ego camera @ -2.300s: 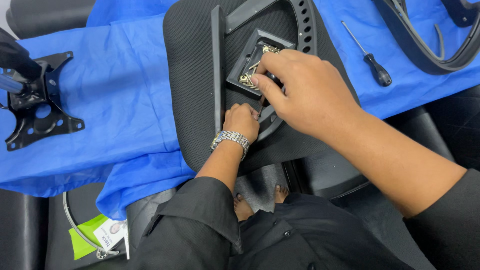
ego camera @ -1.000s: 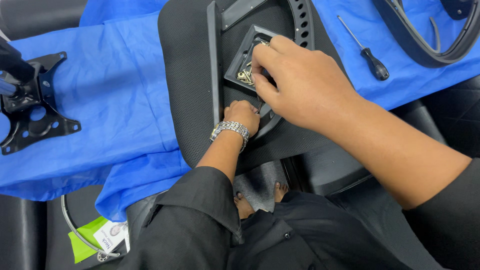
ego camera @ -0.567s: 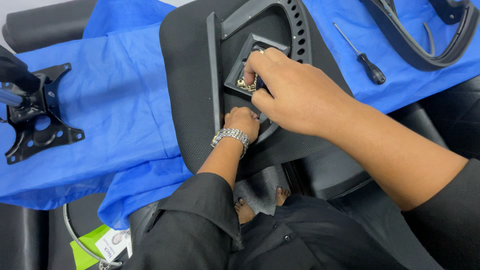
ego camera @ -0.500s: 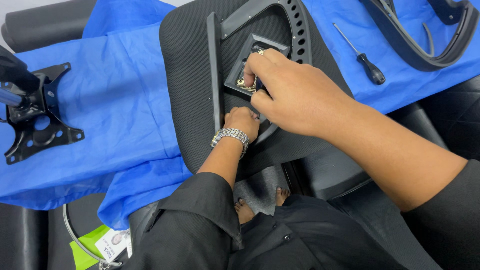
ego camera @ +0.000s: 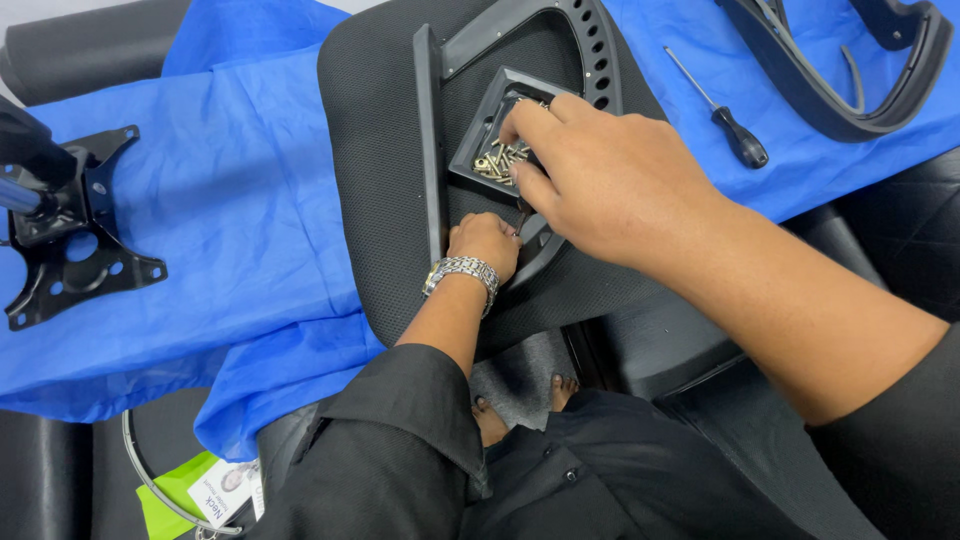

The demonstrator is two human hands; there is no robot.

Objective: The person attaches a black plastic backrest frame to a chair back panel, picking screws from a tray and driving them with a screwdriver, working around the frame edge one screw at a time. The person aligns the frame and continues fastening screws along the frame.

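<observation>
While steadying the black plastic chair-back frame [ego camera: 432, 150] with closed left hand [ego camera: 485, 243], right hand [ego camera: 600, 180] picking small brass screws [ego camera: 497, 160], fingers pinched among them. Next: lifting one clear calls for a firm pinch grip.

1. Screws [ego camera: 497, 160], centre top: shiny brass-toned metal.
2. Chair back frame [ego camera: 432, 150]: matt black plastic over rough black mesh cloth.
3. Blue sheet [ego camera: 250, 200], left: thin, slightly glossy.
4. Base plate [ego camera: 70, 270], far left: black painted metal.
5. Watch [ego camera: 462, 270]: polished steel.

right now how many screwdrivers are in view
1: a black-handled screwdriver lies on the blue cloth, beyond the right hand. More may be hidden under the arms.
</observation>
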